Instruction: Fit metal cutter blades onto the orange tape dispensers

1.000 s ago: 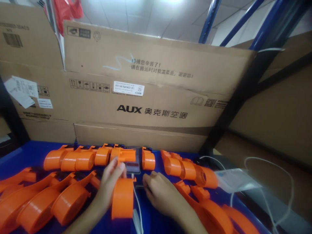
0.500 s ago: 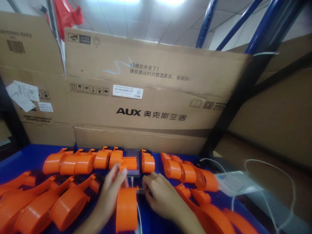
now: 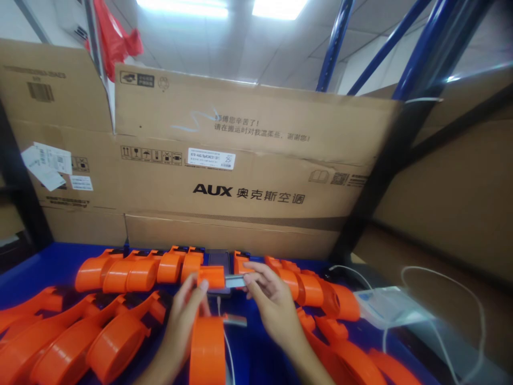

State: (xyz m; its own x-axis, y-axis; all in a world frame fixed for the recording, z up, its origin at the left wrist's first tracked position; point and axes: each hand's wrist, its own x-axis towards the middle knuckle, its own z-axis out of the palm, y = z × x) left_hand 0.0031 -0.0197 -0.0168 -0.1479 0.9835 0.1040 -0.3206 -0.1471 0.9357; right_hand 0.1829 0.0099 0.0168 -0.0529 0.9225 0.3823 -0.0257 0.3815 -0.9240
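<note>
Orange plastic ring-ended part (image 3: 207, 350) is in your left hand (image 3: 187, 300), gripped by its upper block, which overlaps the phone (image 3: 218, 259) in view; its ring sits nearer you than the phone. Your right hand (image 3: 274, 302), right of the phone and nearer you, pinches a grey metal strip (image 3: 235, 280), left end at that block; inserted or just touching, can't tell. Second metal strip (image 3: 236, 320) juts out by the ring.

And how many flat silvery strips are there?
2: one flat silvery strip, in the bare right hand, at the end of the orange plastic part the left hand holds; another silvery strip beside the orange plastic ring below. Others may be hidden.
</note>
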